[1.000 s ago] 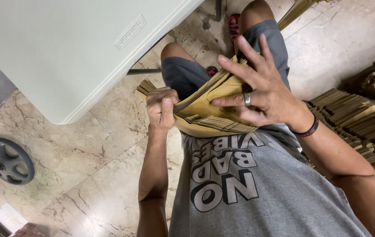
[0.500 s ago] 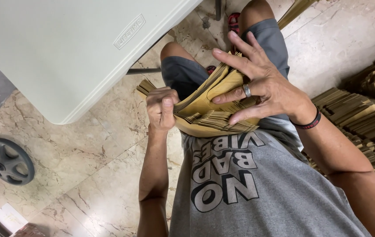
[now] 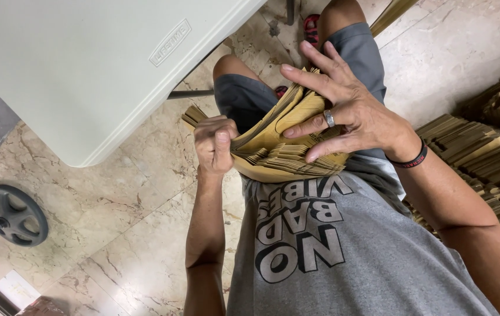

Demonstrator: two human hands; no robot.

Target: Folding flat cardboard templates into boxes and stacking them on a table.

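Note:
A thick stack of tan paper envelopes [image 3: 273, 149] rests against my grey shirt at waist height. My left hand [image 3: 215, 143] grips the stack's left edge, thumb pressed on top. My right hand [image 3: 343, 111], with a ring and a dark wristband, lies across the right side of the stack with fingers spread, bending the upper sheets up and fanning their edges.
A white folding table [image 3: 86, 64] fills the upper left. Piles of the same tan envelopes [image 3: 484, 152] lie on the marble floor [image 3: 115, 222] at the right. A black wheel [image 3: 13, 213] sits at the lower left. My knees show beyond the stack.
My right hand's fingers have spread wider and lifted, fanning the upper envelopes further up. My left hand keeps its grip in the same place.

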